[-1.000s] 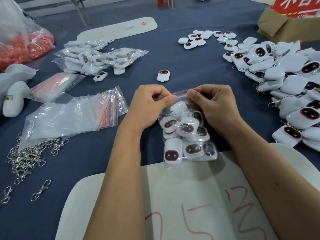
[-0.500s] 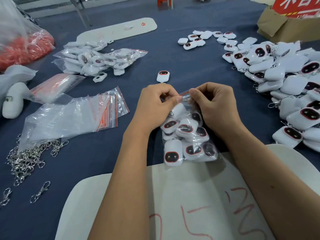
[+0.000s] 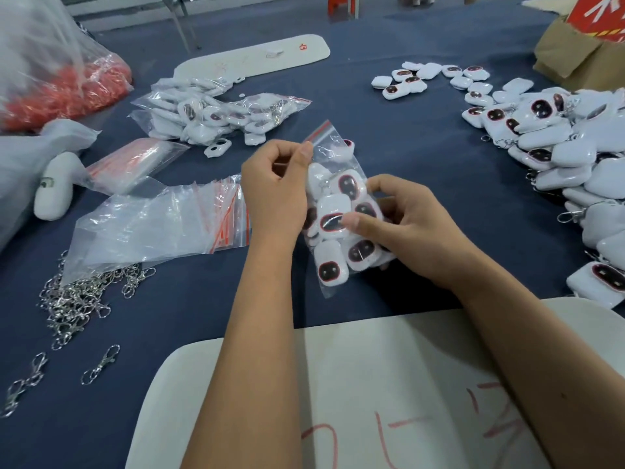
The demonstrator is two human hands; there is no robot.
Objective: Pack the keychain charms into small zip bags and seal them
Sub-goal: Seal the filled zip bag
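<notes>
A small clear zip bag with a red seal strip, filled with several white keychain charms with dark red-rimmed faces, is held tilted above the blue table. My left hand pinches the bag's upper left edge near the red strip. My right hand grips the bag's middle from the right, thumb across a charm. A big heap of loose charms lies at the right. A stack of empty zip bags lies at the left.
Filled bags of charms lie at the back left. Metal clasps are scattered at the near left. A white board with red marks lies under my forearms. A cardboard box stands at the back right, a red-filled plastic sack at far left.
Both hands were pinching the bag's top seal. My right hand has dropped to grip the bag's middle, and the bag is lifted and tilted, its red strip pointing up left.
</notes>
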